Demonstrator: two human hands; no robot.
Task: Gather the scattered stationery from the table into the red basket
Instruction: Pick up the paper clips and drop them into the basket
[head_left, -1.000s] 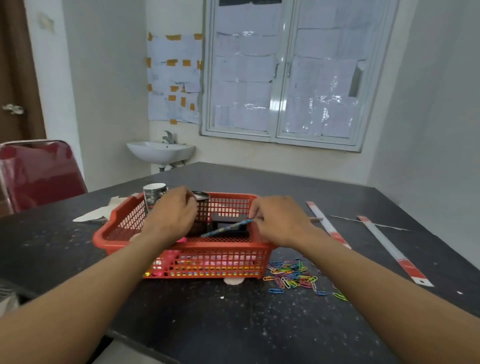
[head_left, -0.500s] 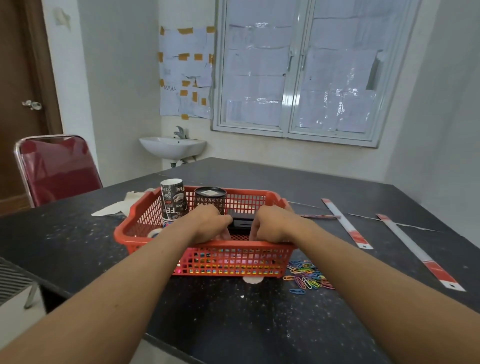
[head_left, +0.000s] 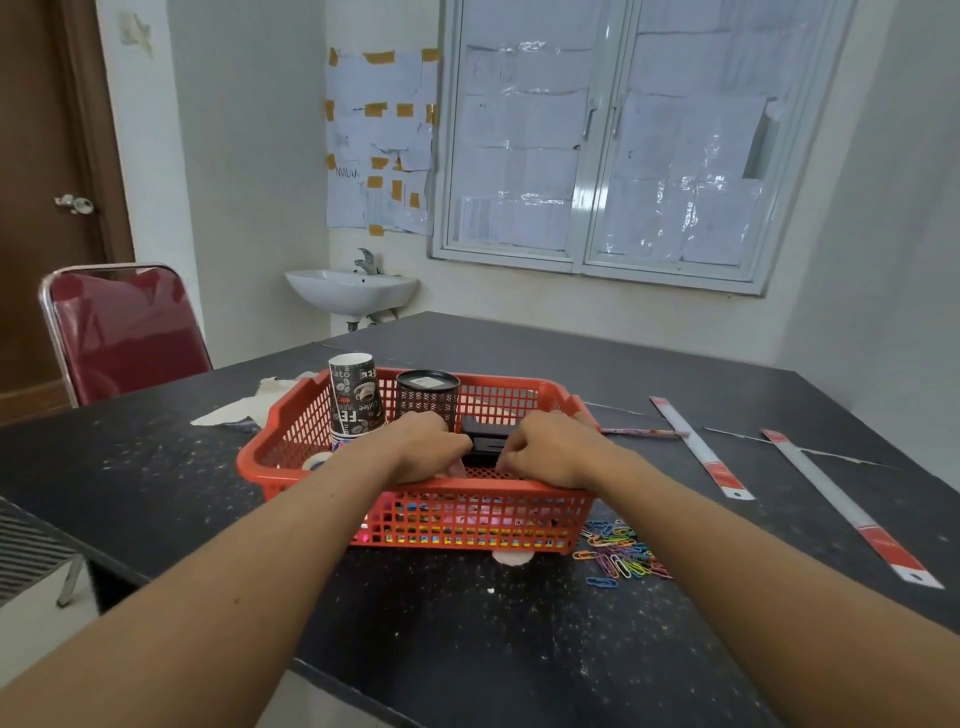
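The red basket (head_left: 291, 457) stands on the dark table (head_left: 467, 623) in front of me. Inside it are a stack of printed paper cups (head_left: 356, 400), a black mesh pen holder (head_left: 427, 397), a tape roll (head_left: 318, 460) and a black box-like item (head_left: 488, 439). My left hand (head_left: 426, 447) and my right hand (head_left: 545, 449) both reach down into the basket on either side of the black item. Their fingers are curled, and anything under them is hidden. Coloured paper clips (head_left: 621, 553) lie heaped at the basket's front right corner. A pencil (head_left: 644, 432) lies to its right.
Two long white rulers with red ends (head_left: 701, 449) (head_left: 847, 509) lie on the table's right side. Torn paper (head_left: 244, 408) sits left of the basket. A red chair (head_left: 124, 332) stands at the left, and a sink (head_left: 353, 288) hangs on the far wall.
My right hand carried a blue pen over the basket, and the pen is now out of sight. Both hands have dropped lower into the basket and drawn closer together. The camera tilted up.
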